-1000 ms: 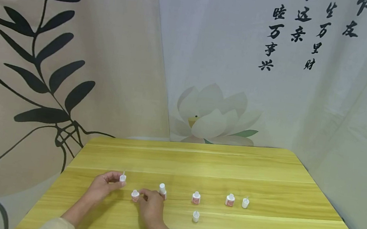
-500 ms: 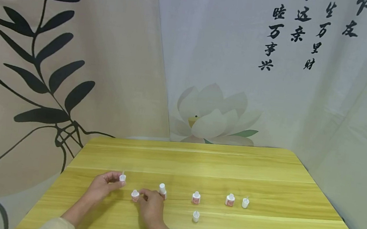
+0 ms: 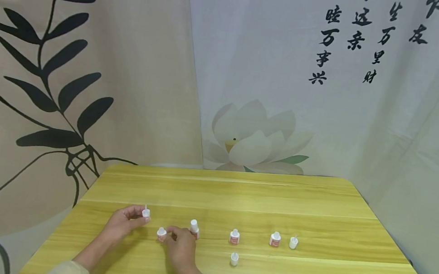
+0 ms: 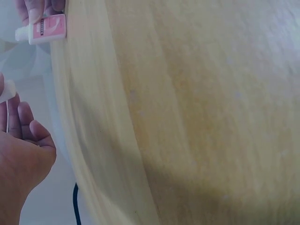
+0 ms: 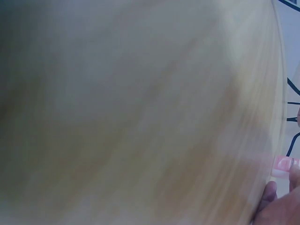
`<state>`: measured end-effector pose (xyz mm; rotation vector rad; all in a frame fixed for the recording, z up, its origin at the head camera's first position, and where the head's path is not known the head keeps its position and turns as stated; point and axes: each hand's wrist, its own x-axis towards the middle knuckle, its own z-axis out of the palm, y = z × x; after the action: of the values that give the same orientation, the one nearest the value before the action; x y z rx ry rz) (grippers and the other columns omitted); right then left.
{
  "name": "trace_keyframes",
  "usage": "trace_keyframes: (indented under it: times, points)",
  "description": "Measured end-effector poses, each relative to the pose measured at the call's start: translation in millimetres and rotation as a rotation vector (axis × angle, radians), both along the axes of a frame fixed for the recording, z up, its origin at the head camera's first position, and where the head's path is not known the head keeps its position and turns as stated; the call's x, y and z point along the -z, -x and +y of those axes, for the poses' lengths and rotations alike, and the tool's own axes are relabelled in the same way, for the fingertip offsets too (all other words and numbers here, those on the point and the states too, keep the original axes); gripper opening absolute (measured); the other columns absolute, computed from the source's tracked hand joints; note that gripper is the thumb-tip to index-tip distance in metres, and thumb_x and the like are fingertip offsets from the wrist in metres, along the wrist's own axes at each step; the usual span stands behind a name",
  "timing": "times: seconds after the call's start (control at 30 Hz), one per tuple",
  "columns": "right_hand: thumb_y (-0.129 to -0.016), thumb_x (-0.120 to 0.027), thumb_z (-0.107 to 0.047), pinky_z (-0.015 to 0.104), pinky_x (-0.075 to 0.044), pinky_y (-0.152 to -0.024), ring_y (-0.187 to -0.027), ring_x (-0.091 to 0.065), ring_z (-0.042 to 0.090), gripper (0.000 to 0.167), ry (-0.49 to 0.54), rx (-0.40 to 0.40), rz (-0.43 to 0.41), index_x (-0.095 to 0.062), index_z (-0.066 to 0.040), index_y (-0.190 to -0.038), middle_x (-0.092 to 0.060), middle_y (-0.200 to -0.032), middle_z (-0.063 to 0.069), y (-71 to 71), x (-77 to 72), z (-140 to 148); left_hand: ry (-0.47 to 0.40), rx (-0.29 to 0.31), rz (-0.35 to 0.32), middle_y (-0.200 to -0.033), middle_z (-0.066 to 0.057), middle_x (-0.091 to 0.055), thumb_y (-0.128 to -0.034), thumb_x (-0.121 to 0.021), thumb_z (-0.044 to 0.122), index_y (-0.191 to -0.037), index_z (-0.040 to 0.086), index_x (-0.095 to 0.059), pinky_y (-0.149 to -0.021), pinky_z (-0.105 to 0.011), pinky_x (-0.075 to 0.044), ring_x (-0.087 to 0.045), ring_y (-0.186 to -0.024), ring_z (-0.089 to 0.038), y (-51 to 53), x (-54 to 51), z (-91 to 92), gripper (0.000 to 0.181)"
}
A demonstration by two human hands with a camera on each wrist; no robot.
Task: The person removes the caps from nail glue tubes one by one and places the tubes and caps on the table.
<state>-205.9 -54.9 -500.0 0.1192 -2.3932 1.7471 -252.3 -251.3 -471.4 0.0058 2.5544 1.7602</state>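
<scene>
Left hand (image 3: 124, 223) out on the far left of the counter (image 3: 338, 206), its grip closed on a small white cap (image 3: 146, 214), thin stem pointing up; right hand (image 3: 183, 249) just across from it, fingers and thumb clamped on the pink-labelled bottle (image 3: 161, 234), which is upright with its white top uncovered; whether its base touches the counter, I can't tell.

Cap and bottle near each other but apart; good handling here, I'd judge, means pinching the bottle low and steady, so it neither tips nor gets squeezed; the cap is best held by its sides, fingertips clear of that slender stem, which would probably snag or bend if knocked.

Watch the right knuckles, too; a capped bottle (image 3: 194, 226) stands just beside them, partly hidden, and a wide elbow swing could topple it; small, unhurried wrist movements look the safer bet!
</scene>
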Motion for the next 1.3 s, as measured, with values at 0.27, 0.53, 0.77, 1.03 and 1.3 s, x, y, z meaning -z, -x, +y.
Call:
trace_keyframes:
  times: [0.27, 0.53, 0.77, 1.03, 1.3]
  points:
    - [-0.079, -0.08, -0.014, 0.023, -0.04, -0.062, -0.069, -0.043, 0.002, 0.014, -0.004, 0.012, 0.008, -0.077, -0.01, -0.092, -0.055, -0.07, -0.011, 0.8, 1.5, -1, -0.004, -0.015, -0.004, -0.102, -0.007, -0.063, -0.0877, -0.076, 0.013, -0.111, -0.002, -0.063, -0.073, -0.031, -0.049, -0.054, -0.093, -0.017, -1.5, -0.5, 1.2, 0.03]
    - [-0.079, -0.08, -0.015, 0.023, -0.039, -0.063, -0.067, -0.043, 0.001, 0.015, -0.018, 0.011, 0.026, -0.077, -0.01, -0.093, -0.056, -0.069, -0.011, 0.9, 1.1, 0, -0.021, 0.006, 0.005, -0.102, -0.008, -0.063, -0.0872, -0.076, 0.013, -0.111, -0.003, -0.063, -0.074, -0.032, -0.049, -0.055, -0.094, -0.018, -0.8, 2.3, 1.0, 0.032]
    - [-0.08, -0.079, -0.015, 0.023, -0.038, -0.064, -0.066, -0.042, 0.002, 0.015, -0.031, 0.001, 0.025, -0.077, -0.01, -0.093, -0.055, -0.067, -0.011, -0.5, -2.4, 2, -0.002, 0.015, -0.003, -0.102, -0.008, -0.063, -0.0869, -0.077, 0.016, -0.112, 0.0, -0.064, -0.073, -0.032, -0.049, -0.055, -0.093, -0.019, 0.9, 2.8, 1.4, 0.033]
    - [-0.08, -0.079, -0.016, 0.023, -0.037, -0.063, -0.066, -0.042, 0.001, 0.015, -0.024, -0.008, 0.027, -0.077, -0.008, -0.093, -0.055, -0.066, -0.011, -0.7, -1.9, 2, -0.006, 0.017, -0.011, -0.099, -0.008, -0.064, -0.087, -0.076, 0.013, -0.108, -0.002, -0.063, -0.067, -0.03, -0.047, -0.054, -0.088, -0.017, 3.4, 7.4, -0.1, 0.029]
    - [-0.08, -0.079, -0.016, 0.023, -0.039, -0.064, -0.067, -0.043, 0.001, 0.016, -0.012, -0.013, 0.022, -0.077, -0.008, -0.094, -0.058, -0.068, -0.01, 0.5, -0.7, 2, 0.021, 0.023, -0.031, -0.101, -0.007, -0.063, -0.0875, -0.076, 0.016, -0.11, 0.0, -0.064, -0.067, -0.03, -0.046, -0.054, -0.09, -0.018, 7.4, 10.7, -1.8, 0.03]
